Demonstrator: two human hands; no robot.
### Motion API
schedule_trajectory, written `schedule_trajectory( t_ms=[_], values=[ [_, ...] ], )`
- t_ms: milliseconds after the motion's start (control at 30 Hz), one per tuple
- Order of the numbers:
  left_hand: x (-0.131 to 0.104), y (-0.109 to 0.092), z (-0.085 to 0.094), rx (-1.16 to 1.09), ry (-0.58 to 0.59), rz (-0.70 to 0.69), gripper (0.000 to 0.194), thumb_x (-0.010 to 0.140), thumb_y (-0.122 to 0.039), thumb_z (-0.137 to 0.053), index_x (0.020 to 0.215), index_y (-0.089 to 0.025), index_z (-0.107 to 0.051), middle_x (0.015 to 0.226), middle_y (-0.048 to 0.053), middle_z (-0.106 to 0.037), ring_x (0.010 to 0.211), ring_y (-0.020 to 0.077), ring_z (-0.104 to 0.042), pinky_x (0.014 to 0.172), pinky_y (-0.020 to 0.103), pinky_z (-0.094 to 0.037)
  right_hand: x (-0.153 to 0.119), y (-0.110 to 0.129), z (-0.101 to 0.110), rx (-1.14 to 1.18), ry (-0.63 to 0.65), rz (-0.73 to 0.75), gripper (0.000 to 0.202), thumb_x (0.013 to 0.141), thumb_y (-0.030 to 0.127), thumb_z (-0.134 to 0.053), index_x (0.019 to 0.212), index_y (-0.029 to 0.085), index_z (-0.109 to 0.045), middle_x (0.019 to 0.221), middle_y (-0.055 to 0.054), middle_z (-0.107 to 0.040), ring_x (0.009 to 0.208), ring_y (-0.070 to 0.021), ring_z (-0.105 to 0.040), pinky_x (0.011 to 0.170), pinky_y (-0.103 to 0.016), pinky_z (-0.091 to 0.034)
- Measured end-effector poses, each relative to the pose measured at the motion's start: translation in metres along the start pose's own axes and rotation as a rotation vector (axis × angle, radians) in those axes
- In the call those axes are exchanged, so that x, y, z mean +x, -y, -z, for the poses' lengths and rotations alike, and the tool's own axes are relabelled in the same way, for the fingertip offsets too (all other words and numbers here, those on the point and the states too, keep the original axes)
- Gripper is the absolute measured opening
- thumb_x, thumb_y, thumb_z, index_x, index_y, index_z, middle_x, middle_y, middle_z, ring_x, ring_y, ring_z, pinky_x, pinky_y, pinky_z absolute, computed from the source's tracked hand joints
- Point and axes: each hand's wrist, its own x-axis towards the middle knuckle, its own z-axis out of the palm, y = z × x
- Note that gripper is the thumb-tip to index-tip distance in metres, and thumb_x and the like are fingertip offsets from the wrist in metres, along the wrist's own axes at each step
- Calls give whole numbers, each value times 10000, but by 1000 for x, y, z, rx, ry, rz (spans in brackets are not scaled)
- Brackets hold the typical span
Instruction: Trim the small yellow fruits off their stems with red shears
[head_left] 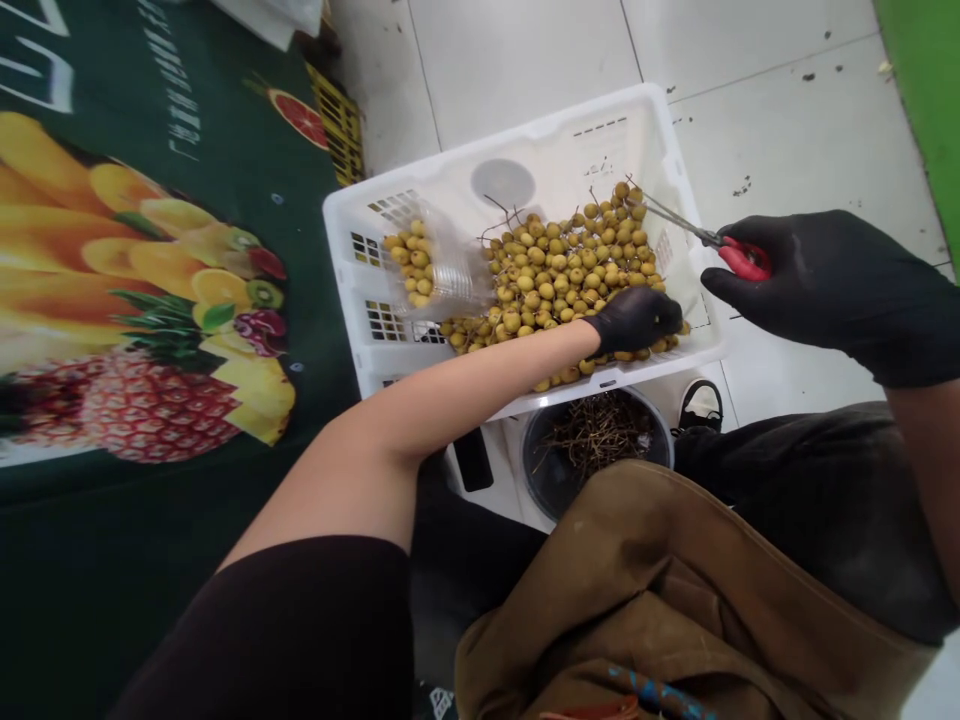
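A white plastic crate (510, 150) holds many round yellow-brown longans (555, 270), some with thin stems poking up. My left hand (637, 320), in a black glove, reaches down into the crate's near right part. Its fingers are curled among the longans, and what they grip is hidden. My right hand (810, 285), also black-gloved, is closed around the red handles of a pair of scissors (742, 258) above the crate's right rim. Their thin metal blades point left over the fruit. Clear plastic containers (457, 280) lie at the crate's left end, beside longans.
Under the crate's near edge stands a dark round bucket (532, 450) with cut twigs (600, 430). A dark phone-like slab (473, 459) lies left of it. A green fruit-printed banner (247, 180) borders the left, and a yellow crate (337, 120) stands behind it.
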Motion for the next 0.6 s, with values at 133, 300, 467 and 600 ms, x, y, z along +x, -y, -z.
schedule_trajectory(
  t_ms=[133, 300, 467, 600],
  values=[
    [-29, -10, 60, -129, -186, 45, 165, 971, -271, -773, 1021, -147, -870, 1015, 100, -894, 898, 193, -796, 859, 316, -624, -1, -10, 0, -17, -24, -15, 588, 1108, 624, -583, 1486, 233, -807, 1098, -180, -847, 873, -355, -727, 754, -426, -474],
    [-86, -26, 117, -192, -308, 109, 303, 920, -409, -848, 1035, -130, -827, 1033, 110, -871, 939, 203, -789, 865, 318, -644, -7, 9, -2, -30, 28, 19, 516, 1095, 523, -601, 1443, 228, -842, 1092, -167, -855, 867, -336, -729, 753, -420, -450],
    [-137, -41, 138, -139, -306, 157, 355, 926, -507, -848, 965, -155, -821, 1022, 113, -874, 943, 219, -806, 874, 336, -665, -22, 51, -3, -211, -8, 166, 431, 1104, 328, -542, 1382, 217, -853, 1155, -215, -832, 952, -370, -737, 773, -438, -425],
    [-156, -46, 143, -104, -254, 173, 282, 957, -430, -816, 991, -152, -847, 1025, 117, -887, 936, 221, -820, 871, 346, -668, -28, 74, -5, -351, -56, 251, 412, 1053, 194, -542, 1343, 201, -835, 1157, -248, -810, 1007, -406, -714, 815, -467, -401]
  ],
)
